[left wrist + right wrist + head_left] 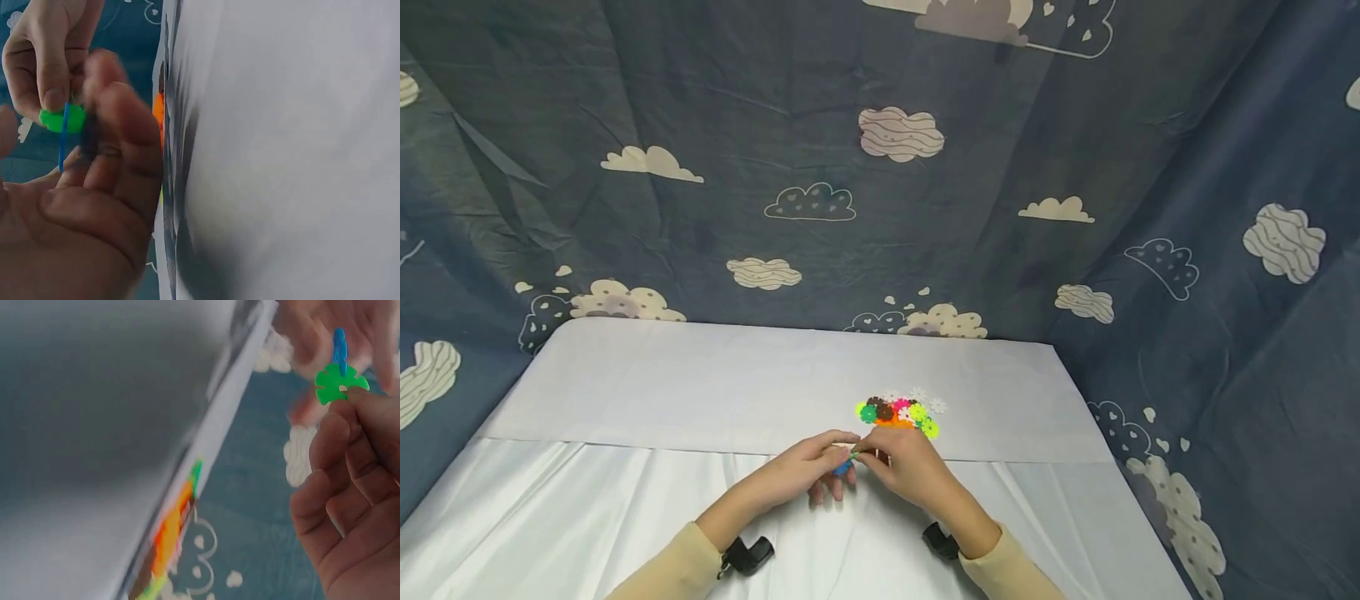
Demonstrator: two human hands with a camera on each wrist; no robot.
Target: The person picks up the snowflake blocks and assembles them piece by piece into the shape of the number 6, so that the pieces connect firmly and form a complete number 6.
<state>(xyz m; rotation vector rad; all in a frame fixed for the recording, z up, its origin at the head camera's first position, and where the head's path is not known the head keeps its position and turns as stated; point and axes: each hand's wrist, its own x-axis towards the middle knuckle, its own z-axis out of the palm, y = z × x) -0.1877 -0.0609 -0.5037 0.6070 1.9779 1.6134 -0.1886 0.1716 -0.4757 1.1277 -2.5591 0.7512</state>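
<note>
A green notched flower-shaped disc (pixel 329 382) is joined at a slot with a blue disc (pixel 339 347), which stands edge-on across it. My right hand (pixel 913 468) pinches the green disc between thumb and index finger. Close on the other side is my left hand (pixel 801 468), its fingers apart and loosely bent around the blue disc without gripping it. Those left fingers look blurred in both wrist views. In the head view the joined pair is partly hidden by the hands.
Beyond the hands lies a pile of flower-shaped discs (pixel 884 412) in several colours on the white-covered table (pixel 700 392). A few white discs (pixel 937 406) sit at its right edge. A dark cloud-patterned curtain (pixel 820 258) surrounds the table.
</note>
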